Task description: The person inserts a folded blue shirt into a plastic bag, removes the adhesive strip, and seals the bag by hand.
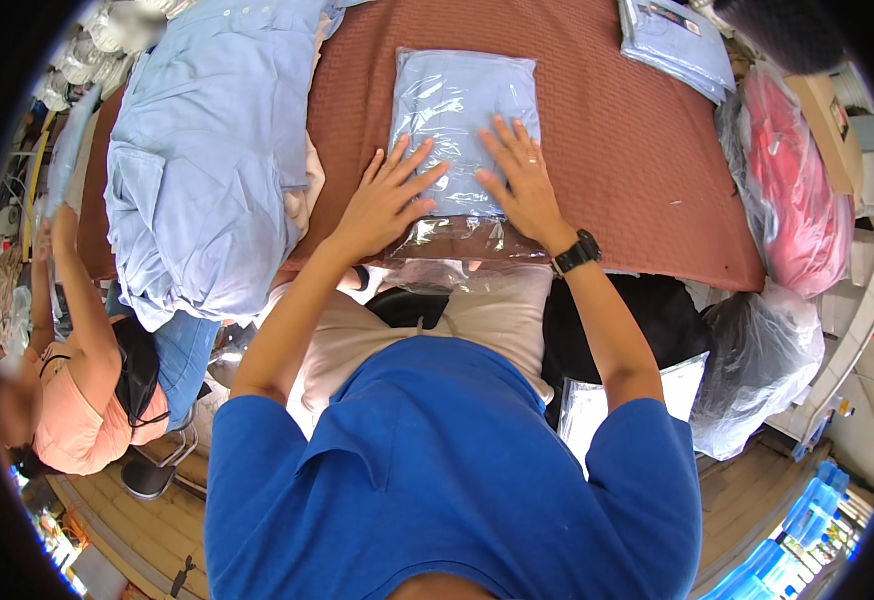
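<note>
A folded light-blue shirt (pixel 462 95) lies flat in a clear plastic bag in front of me. The bag's loose open end (pixel 462 240) hangs toward me over the table's near edge. My left hand (pixel 387 198) rests on the lower left side of the bag, fingers spread. On the right side lies my right hand (pixel 523 190), fingers also spread and flat, a dark watch (pixel 577 252) on its wrist. Neither hand grips anything.
Loose light-blue shirts (pixel 207 150) are piled on the left of the brown-covered table (pixel 637 190). Bagged shirts (pixel 675 45) lie at the far right. Plastic-wrapped red cloth (pixel 792 180) and a grey bag (pixel 762 365) stand right. Another person (pixel 97 390) works at left.
</note>
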Motion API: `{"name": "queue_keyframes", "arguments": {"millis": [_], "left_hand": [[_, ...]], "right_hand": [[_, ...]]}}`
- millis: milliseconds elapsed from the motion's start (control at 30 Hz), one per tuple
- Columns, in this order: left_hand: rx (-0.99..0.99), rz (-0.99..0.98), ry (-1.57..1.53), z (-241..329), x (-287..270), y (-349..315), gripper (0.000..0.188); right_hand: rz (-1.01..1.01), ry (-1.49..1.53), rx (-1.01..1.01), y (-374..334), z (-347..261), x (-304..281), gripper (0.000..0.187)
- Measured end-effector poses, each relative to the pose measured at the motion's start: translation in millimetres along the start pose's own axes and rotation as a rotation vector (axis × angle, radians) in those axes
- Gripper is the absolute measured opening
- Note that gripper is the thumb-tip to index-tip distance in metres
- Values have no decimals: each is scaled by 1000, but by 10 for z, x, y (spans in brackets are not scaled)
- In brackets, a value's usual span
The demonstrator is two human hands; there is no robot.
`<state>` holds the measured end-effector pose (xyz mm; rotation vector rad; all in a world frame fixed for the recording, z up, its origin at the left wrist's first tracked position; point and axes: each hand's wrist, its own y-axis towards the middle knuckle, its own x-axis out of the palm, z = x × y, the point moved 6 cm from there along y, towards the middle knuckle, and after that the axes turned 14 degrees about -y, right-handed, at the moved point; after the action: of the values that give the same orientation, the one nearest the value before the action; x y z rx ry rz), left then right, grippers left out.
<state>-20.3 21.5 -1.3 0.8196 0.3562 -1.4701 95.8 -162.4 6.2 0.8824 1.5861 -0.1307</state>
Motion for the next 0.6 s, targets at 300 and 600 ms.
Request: {"name": "queue_keyframes", "arguments": {"millis": [300, 600], "left_hand": [[-53, 20, -274, 87, -455, -694, 51], [-6, 6, -151, 248, -300, -711, 43]], "right_hand": [[-82, 96, 107, -827, 360, -772, 45], [-207, 157, 102, -1058, 12, -735, 59]]}}
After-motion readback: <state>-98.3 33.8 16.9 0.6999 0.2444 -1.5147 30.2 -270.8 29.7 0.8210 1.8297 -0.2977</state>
